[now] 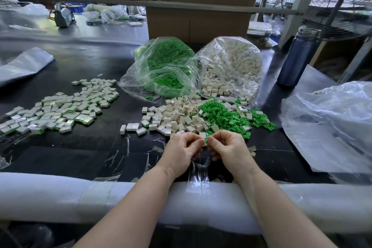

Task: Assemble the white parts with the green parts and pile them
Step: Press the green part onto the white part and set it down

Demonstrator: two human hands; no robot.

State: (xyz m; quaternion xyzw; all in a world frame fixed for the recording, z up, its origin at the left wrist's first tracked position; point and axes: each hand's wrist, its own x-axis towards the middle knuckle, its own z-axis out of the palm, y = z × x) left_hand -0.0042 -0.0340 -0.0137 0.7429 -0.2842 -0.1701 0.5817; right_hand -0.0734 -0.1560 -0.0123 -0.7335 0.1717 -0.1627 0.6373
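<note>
We are pinching a green part (205, 140) between both hands' fingers (198, 143); done pile (58, 108) growing, loose heaps (203, 116) remaining.

Two bags (229, 66) lie behind loose parts (201, 115); assembled pile (60, 106) lies left.

Black table (84, 159), white parts (173, 115), green parts (225, 117), assembled pile (60, 108), bottle (298, 58)

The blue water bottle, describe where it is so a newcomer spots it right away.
Start at the clear bag of white parts behind the hands. Look right, to the table's edge: the water bottle stands upright there. It is the only tall, dark blue thing among the plastic bags.
</note>
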